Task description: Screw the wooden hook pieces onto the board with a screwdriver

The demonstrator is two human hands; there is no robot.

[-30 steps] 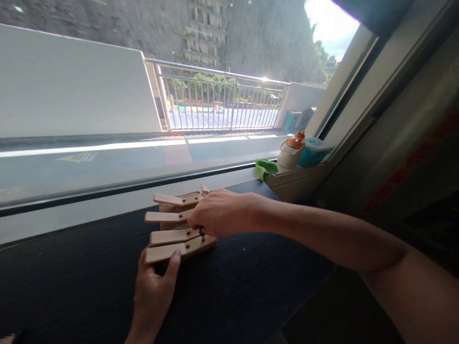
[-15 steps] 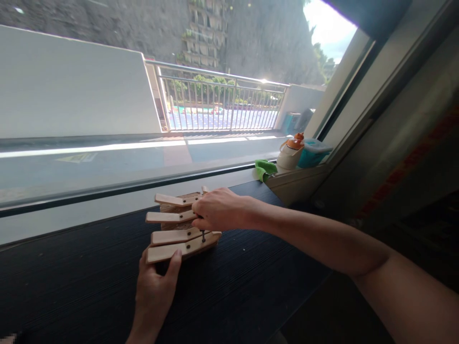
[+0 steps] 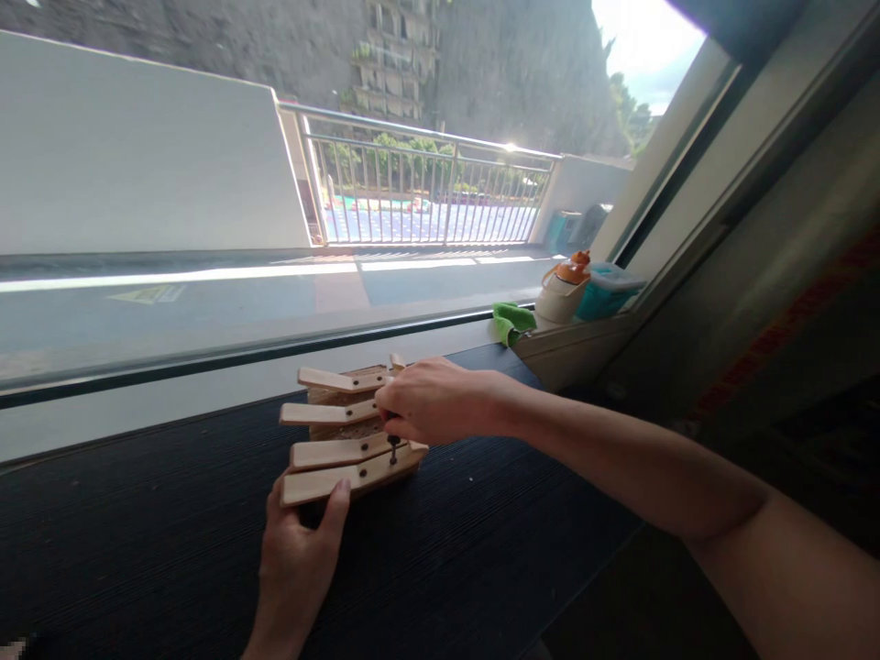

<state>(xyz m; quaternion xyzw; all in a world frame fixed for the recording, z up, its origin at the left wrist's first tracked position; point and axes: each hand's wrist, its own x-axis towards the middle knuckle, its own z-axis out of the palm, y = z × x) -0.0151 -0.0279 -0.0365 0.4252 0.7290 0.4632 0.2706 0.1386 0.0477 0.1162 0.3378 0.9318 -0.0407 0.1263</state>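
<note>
A wooden piece with several pale angled slats [image 3: 320,456] screwed onto a brown block lies on the dark table. My left hand [image 3: 299,541] is closed on the left end of the nearest slat, thumb on top and fingers beyond its edge. My right hand [image 3: 433,399] is closed over the right part of the piece, around a screwdriver [image 3: 393,449] whose dark lower part and thin shaft show below the fingers. The shaft points down onto a screw spot near the right end of the nearest slat. The screwdriver's handle is mostly hidden by the hand.
The black table [image 3: 171,541] meets a pale window sill [image 3: 171,403]. A green cloth [image 3: 512,323], a cream bottle with an orange top [image 3: 560,291] and a teal container [image 3: 609,291] stand at the right corner. Behind the glass is a metal railing [image 3: 426,192].
The view has shifted slightly. My right hand has moved or turned a little to the right, so more of the screwdriver shows. The left hand keeps its hold on the slat.
</note>
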